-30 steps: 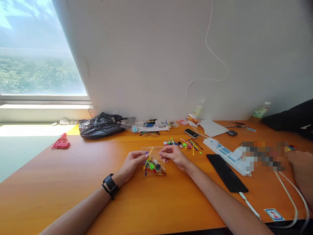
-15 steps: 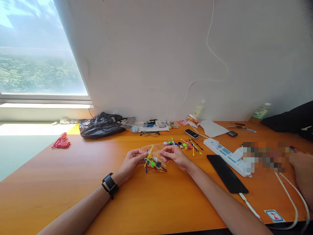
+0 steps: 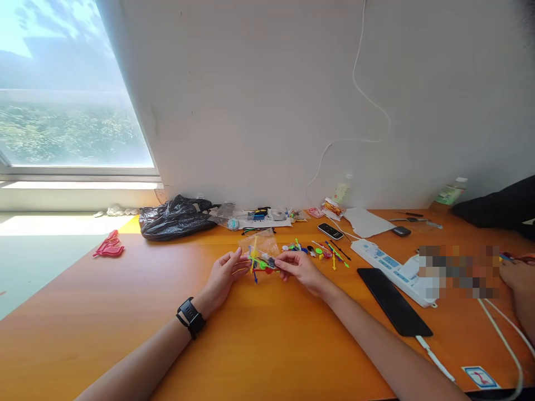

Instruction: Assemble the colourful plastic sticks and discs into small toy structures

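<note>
A clear plastic bag holding small colourful plastic arrows and round pieces is held above the table between my two hands. My left hand, with a black watch on its wrist, grips the bag's left side. Its fingers are partly hidden behind the bag. My right hand pinches the lower right side, beside a dark piece inside. Just behind my right hand, loose plastic arrows and small round pieces lie on the wooden table.
A white power strip, a black phone on a cable and another person's hand are at the right. Along the wall lie a black plastic bag, glasses and a remote. A red plastic piece lies left.
The bag has tilted and its upper part now stands higher, with the pieces gathered lower. My right hand has shifted slightly left and down along it. My left hand's fingers have loosened a little.
</note>
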A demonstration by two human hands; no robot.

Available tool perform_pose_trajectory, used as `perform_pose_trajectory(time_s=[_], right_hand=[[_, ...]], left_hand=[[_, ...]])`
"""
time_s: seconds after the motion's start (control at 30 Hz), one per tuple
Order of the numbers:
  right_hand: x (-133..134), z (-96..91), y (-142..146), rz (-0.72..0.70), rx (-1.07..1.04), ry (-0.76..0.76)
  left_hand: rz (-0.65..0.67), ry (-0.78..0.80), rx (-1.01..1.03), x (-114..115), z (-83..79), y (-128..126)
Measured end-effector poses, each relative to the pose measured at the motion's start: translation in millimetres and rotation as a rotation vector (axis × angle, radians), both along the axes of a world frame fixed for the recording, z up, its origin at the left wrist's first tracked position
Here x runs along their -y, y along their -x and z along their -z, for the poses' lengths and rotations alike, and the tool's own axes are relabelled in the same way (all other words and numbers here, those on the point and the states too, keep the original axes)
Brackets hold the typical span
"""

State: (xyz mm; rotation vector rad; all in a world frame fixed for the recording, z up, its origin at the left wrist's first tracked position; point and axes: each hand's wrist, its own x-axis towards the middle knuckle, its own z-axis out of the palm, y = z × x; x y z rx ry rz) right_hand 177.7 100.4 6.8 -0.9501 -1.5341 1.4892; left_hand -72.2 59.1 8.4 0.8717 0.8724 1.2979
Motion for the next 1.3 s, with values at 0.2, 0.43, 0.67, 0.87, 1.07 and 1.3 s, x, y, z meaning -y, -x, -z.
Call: perform_pose_trajectory(time_s=[0.2,0.43,0.67,0.87,1.07,1.3], right_hand=[[-47.6,-23.9,-25.2,0.231,0.001,-0.018],[-140.0,-71.5,-52.6,0.449,0.31,-0.165],[-153.1,-63.7,-43.5,0.498,0.693,-0.438],[-129.5,-39.6,28.1,0.174,0.82,-0.731],[-130.2,-24.3,102.1,0.078,0.899,-0.866],[-148.5,-27.6,150.0,0.113,0.92,-0.838]], left_hand=[[0.094,-0.057,-0.291,12.5,-16.6,-1.1],[0.138,-0.074,-0.376,11.2,-16.6,-1.4],[0.139,-0.105,-0.377,6.8,-9.5,-2.1],[0.14,-0.127,-0.382,4.8,-6.7,-2.9],[0.068,-0.114,-0.311,0.7,-3.9,-1.3],[-0.079,-0.107,-0.245,-0.4,-6.1,3.8]])
